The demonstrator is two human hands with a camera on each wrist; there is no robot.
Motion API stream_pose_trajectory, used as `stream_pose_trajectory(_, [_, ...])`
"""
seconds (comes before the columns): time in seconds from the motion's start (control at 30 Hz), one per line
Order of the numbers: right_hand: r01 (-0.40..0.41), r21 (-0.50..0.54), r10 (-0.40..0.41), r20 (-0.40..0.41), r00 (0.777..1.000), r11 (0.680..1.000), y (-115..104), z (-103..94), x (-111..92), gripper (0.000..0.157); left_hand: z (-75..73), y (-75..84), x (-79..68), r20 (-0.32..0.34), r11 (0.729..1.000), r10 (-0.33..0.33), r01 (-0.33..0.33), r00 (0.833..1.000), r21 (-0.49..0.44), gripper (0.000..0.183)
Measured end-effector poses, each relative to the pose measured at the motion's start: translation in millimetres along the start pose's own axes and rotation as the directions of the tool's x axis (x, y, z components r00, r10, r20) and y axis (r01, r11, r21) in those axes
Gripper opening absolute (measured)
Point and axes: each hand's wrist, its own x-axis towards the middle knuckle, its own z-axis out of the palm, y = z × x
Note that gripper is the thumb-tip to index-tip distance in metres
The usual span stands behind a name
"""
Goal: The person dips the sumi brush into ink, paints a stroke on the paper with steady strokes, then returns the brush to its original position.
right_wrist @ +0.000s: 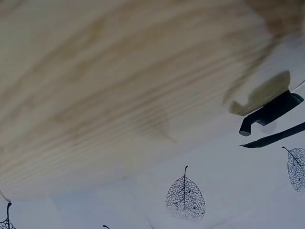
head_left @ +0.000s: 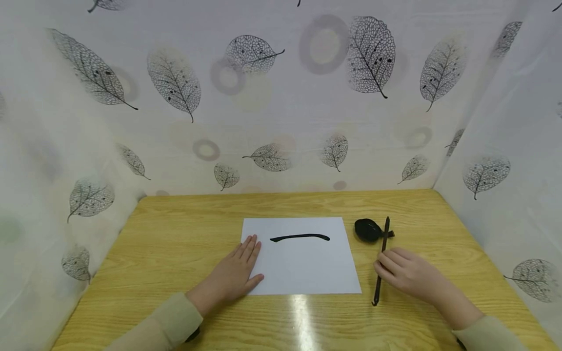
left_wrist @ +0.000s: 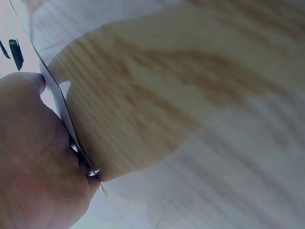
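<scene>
My left hand [head_left: 234,270] lies flat with fingers spread on the left edge of a white paper sheet [head_left: 307,268], thumb near its lower left corner. Across the sheet's upper half runs one black brush stroke [head_left: 300,237]. To the right of the paper, my right hand [head_left: 406,273] pinches a dark writing brush [head_left: 378,287] by its middle. The brush's pointed tip [right_wrist: 250,144] faces away from me, and a small hanging loop shows at the near end. Its upper part crosses over the stem of a black leaf-shaped ink dish [head_left: 368,230].
The wood-grain table [head_left: 175,229] is bounded at the back and both sides by pale hanging sheeting [head_left: 281,117] printed with leaf skeletons. In the left wrist view, the paper's edge [left_wrist: 71,129] lifts slightly beside the hand.
</scene>
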Motion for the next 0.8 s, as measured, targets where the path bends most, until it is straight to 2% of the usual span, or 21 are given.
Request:
stream_pose_trajectory(0.4, [0.037, 0.026, -0.038, 0.023, 0.999, 0.999, 1, 8.3, -8, 0.058, -0.4, 0.8, -0.8, 0.008, 1.0, -0.001, 0.001, 1.0, -0.001, 0.08])
stream_pose_trajectory(0.67, [0.038, 0.042, -0.04, 0.059, 0.997, 0.998, -1, 10.6, -11, 0.055, -0.3, 0.4, -0.6, 0.002, 1.0, -0.001, 0.001, 1.0, -0.011, 0.08])
stream_pose_trajectory(0.8, [0.049, 0.046, -0.051, 0.053, 0.997, 0.998, -2, 13.0, -11, 0.055, -1.1, 0.1, -0.6, 0.001, 1.0, 0.003, -0.003, 1.0, -0.013, 0.079])
